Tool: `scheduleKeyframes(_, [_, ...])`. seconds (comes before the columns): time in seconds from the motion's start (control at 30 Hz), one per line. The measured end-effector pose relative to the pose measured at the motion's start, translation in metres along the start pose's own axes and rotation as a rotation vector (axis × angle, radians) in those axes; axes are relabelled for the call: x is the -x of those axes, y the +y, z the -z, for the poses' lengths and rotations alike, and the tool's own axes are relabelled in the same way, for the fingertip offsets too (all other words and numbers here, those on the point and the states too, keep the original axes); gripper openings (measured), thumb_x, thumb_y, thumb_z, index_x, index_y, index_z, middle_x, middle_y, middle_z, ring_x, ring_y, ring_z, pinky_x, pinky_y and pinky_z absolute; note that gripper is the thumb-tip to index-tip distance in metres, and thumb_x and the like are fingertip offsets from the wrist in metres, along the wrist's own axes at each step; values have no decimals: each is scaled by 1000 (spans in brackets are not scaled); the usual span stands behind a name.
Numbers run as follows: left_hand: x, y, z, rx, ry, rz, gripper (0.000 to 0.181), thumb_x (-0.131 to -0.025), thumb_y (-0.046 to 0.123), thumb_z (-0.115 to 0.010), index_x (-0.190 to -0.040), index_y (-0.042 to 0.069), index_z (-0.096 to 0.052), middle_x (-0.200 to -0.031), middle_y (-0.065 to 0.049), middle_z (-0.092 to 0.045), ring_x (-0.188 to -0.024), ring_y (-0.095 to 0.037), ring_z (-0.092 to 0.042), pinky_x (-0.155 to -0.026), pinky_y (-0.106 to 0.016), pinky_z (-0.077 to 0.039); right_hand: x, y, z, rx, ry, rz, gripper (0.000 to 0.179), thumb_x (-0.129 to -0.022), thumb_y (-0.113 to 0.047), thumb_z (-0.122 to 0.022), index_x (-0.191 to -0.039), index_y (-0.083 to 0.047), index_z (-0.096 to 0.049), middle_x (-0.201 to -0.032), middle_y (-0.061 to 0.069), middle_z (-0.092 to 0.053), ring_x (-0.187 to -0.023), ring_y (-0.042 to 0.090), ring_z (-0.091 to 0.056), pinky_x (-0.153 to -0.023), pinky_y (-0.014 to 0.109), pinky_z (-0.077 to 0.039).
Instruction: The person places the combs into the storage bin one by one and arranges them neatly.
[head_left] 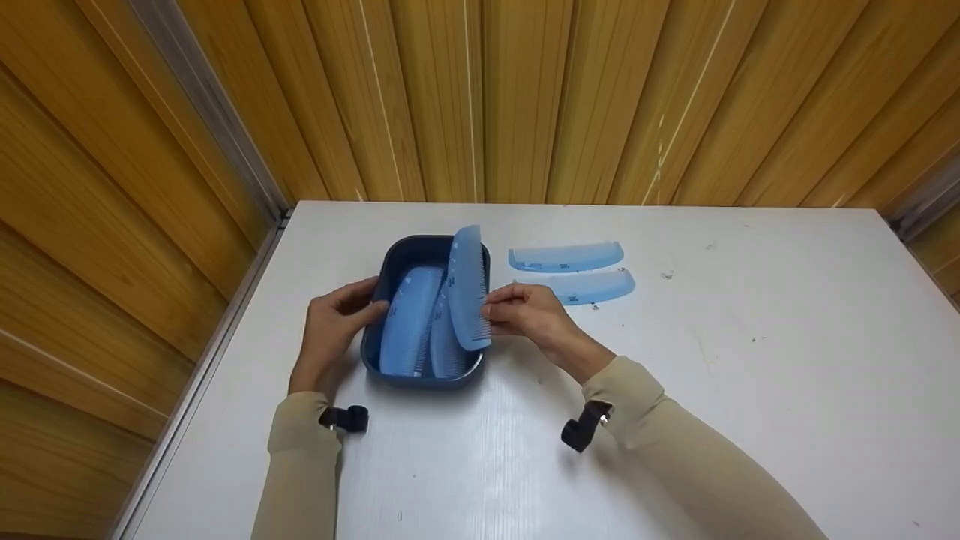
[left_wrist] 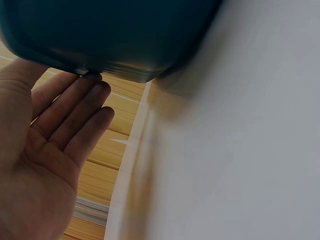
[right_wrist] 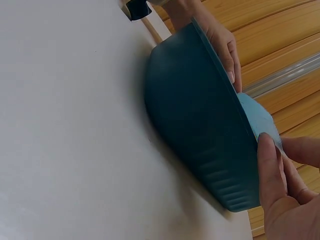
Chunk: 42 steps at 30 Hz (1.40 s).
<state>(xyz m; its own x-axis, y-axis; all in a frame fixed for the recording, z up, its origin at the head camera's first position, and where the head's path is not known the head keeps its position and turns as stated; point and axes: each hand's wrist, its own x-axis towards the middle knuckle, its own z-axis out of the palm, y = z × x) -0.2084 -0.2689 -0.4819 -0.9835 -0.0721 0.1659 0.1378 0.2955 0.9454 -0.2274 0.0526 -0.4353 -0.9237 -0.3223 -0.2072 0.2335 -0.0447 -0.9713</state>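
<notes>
A dark blue plastic box [head_left: 424,383] with rounded corners sits on the white table, with two light-blue combs [head_left: 409,322] lying inside. My left hand [head_left: 330,330] holds the box's left side, thumb at the rim and fingers against the outer wall; in the left wrist view the fingers [left_wrist: 82,107] reach up to that wall. Between thumb and fingers, my right hand [head_left: 536,319] pinches the toothed edge of another light-blue comb [head_left: 466,289]. This comb stands lengthwise over the box's right side, overlapping the rim and one comb below. In the right wrist view, the comb [right_wrist: 259,116] shows above the rim.
Right of the box, two more light-blue combs, an upper one [head_left: 566,256] and a lower one [head_left: 596,287], lie side by side on the table [head_left: 712,360]. My right hand partly covers the lower one. Wood-patterned panels [head_left: 517,97] stand behind the table and at its left.
</notes>
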Motion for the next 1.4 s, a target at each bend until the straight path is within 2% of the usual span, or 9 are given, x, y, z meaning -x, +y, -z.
scheduleKeyframes(0.1, [0,0,0,-21,1,-2,44,-95,20,-84,-136,9,-73,-129,-7,-73,-117,-22,-68,-94,-24,-56,-1,-3,-2,14,19,-24,19,-94,4,-74,-112,9,-70,-103,14,-73,-84,17,-74,-82,32,-63])
scheduleKeyframes(0.27, [0,1,0,-5,6,1,44,-94,16,-84,-136,6,-72,-130,-11,-73,-118,-25,-68,-93,-24,-57,-3,-9,-3,59,21,-57,20,-94,4,-75,-113,10,-71,-99,15,-73,-80,18,-74,-81,33,-63])
scheduleKeyframes(0.43, [-1,0,-2,9,13,5,44,-95,14,-83,-136,4,-72,-130,-15,-72,-118,-28,-67,-91,-23,-57,-5,-17,-5,127,16,-82,20,-93,3,-75,-111,11,-72,-98,15,-75,-78,17,-75,-80,33,-64])
scheduleKeyframes(0.7, [-1,2,-3,2,8,8,45,-94,15,-84,-137,6,-72,-130,-12,-72,-118,-26,-68,-92,-24,-57,-3,-28,-13,270,28,-129,13,-91,4,-76,-104,8,-76,-91,13,-73,-72,15,-70,-73,31,-64])
scheduleKeyframes(0.93, [-1,2,-4,-16,11,4,45,-94,16,-84,-136,6,-72,-129,-12,-73,-117,-25,-68,-93,-23,-56,-4,-32,-19,358,60,-79,13,-91,6,-76,-103,10,-76,-93,15,-73,-75,19,-71,-73,32,-64])
scheduleKeyframes(1.17, [-2,3,-5,-12,12,4,44,-94,16,-84,-135,8,-73,-127,-9,-74,-116,-23,-68,-93,-25,-57,0,-31,-21,355,100,-49,16,-90,7,-74,-106,11,-75,-98,18,-74,-74,21,-72,-73,34,-64])
scheduleKeyframes(1.4, [-2,3,-4,-16,20,3,45,-94,17,-85,-135,6,-73,-128,-11,-73,-117,-25,-68,-95,-23,-55,3,-32,-24,369,93,-22,13,-89,8,-74,-101,9,-78,-94,17,-76,-74,22,-75,-72,35,-65])
